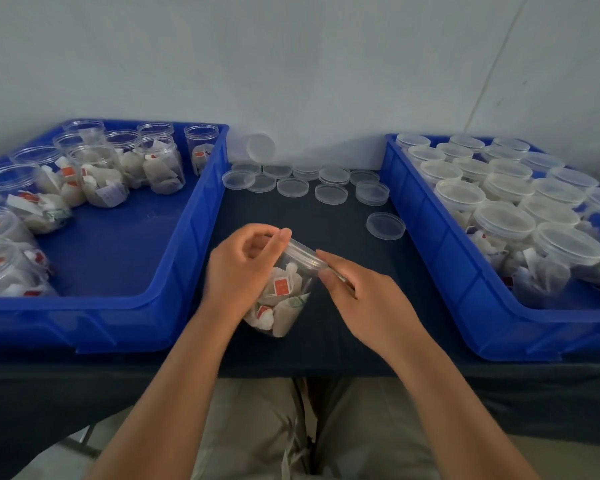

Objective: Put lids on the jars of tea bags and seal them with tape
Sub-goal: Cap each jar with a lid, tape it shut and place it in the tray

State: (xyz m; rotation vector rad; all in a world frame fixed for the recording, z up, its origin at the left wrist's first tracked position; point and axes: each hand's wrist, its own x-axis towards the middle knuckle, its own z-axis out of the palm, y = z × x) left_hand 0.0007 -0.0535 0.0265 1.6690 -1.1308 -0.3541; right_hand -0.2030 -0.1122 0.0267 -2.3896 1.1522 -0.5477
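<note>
The left hand [239, 271] has its grip closed round a tilted clear jar [284, 299] of tea bags, while the right hand [364, 299] pinches the rim of the lid [303, 254] on its mouth. The jar is at the middle of the dark surface [354, 327], near its front edge. A blue bin [174, 299] of open jars flanks it left, another blue bin [465, 299] of lidded jars right, and loose lids [331, 194] lie behind across open room.

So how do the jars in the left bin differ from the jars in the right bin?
The left-bin jars are open, without lids; the right-bin jars are capped with clear lids. The left-bin jars sit spread out, the right-bin jars closely packed. Both hold tea bags in blue bins.
</note>
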